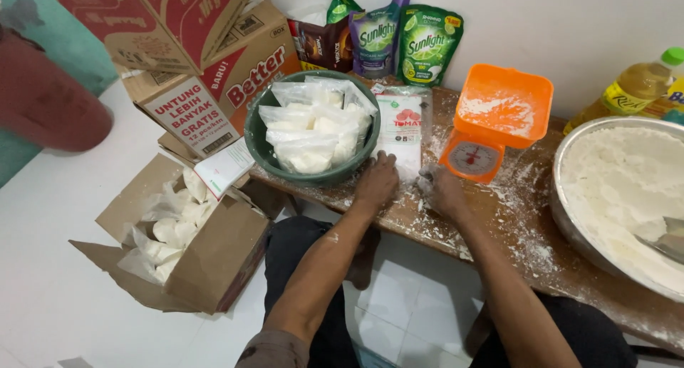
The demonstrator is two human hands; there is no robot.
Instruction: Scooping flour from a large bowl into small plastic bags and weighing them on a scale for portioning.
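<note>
My left hand (376,180) rests on the floury wooden table (499,218), its fingers on the lower edge of a stack of clear plastic bags (400,129) with a red print. My right hand (442,191), dusted with flour, lies just right of that stack, its fingertips near the bags' bottom corner; whether it pinches a bag I cannot tell. Left of my hands stands a green bowl (260,141) holding several filled bags of flour (313,126). An orange kitchen scale (491,122) with a floury tray sits just beyond my right hand.
A big metal basin (570,218) of flour with a scoop (666,241) fills the right. Oil bottle (634,90) and soap pouches (399,40) line the wall. An open carton (206,257) of filled bags sits on the floor at left, below stacked cartons (206,69).
</note>
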